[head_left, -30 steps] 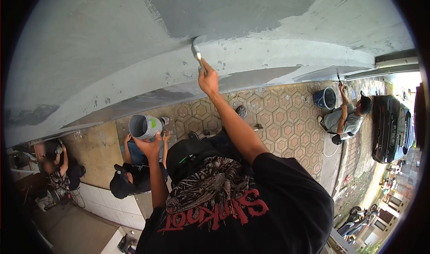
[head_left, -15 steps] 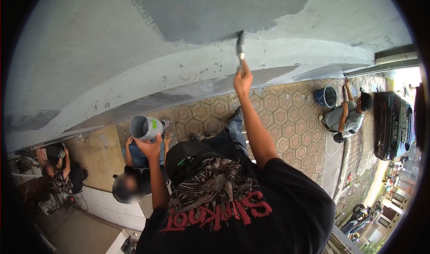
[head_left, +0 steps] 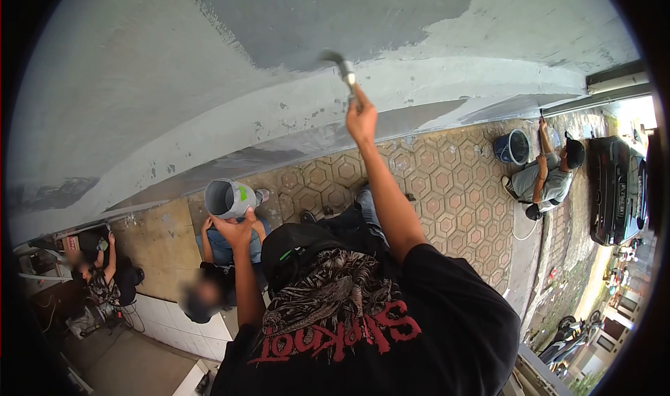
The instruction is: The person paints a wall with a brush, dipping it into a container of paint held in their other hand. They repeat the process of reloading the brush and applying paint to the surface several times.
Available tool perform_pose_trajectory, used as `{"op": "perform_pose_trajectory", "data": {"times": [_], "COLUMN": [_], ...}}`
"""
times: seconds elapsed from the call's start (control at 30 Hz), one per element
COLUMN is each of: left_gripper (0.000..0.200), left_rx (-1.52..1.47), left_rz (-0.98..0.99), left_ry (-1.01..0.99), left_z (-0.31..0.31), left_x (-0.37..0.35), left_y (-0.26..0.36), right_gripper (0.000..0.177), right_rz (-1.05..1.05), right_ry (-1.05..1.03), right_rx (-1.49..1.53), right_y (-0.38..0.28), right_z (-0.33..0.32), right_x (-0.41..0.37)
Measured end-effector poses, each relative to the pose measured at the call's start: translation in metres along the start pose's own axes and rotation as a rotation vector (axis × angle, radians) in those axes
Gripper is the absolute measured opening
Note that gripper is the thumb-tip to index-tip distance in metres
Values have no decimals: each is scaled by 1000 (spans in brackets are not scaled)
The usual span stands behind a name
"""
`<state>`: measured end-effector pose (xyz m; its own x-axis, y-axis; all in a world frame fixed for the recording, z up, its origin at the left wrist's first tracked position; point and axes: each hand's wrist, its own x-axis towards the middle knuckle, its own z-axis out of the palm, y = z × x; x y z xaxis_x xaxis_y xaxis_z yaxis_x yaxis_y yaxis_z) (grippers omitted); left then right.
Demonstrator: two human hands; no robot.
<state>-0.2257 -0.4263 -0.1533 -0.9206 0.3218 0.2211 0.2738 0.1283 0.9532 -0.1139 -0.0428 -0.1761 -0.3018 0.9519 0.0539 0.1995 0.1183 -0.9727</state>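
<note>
Grey wall (head_left: 139, 68): right hand (head_left: 361, 119) grips brush (head_left: 340, 64); left hand (head_left: 234, 230) clasps cup (head_left: 227, 198).

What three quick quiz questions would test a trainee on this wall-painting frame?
1. True or false: the right hand holds the brush up at the wall.
2. What does the left hand hold? A) grey cup B) roller C) ladder
3. Fill in: the blue bucket stands on the paving beside a crouching ____.
Key: 1 true; 2 A; 3 person.
</note>
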Motion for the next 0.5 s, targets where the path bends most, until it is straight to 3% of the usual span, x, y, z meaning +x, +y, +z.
{"op": "perform_pose_trajectory", "data": {"times": [0.1, 0.17, 0.2, 0.27, 0.37, 0.5], "left_gripper": [89, 88, 92, 97, 96, 96], "left_rx": [32, -2, 13, 36, 91, -10], "left_rz": [-9, -10, -25, -43, -80, -31], "left_ry": [-1, 16, 33, 59, 41, 47], "left_z": [-4, -1, 0, -2, -4, 4], "left_x": [-4, -6, -7, -12, -16, -16], "left_y": [-2, -4, -4, -4, -6, 4], "right_gripper": [47, 47, 47, 47, 49, 51], "right_rz": [-1, -170, -177, 125, -120, 32], "right_ry": [128, 416, 412, 204, 34, -180], "right_rx": [-64, -66, -64, -60, -7, -69], "right_y": [31, 42, 33, 5, 1, -43], "right_z": [-28, -33, -33, -21, 44, 45], "right_x": [19, 20, 17, 0, -6, -28]}}
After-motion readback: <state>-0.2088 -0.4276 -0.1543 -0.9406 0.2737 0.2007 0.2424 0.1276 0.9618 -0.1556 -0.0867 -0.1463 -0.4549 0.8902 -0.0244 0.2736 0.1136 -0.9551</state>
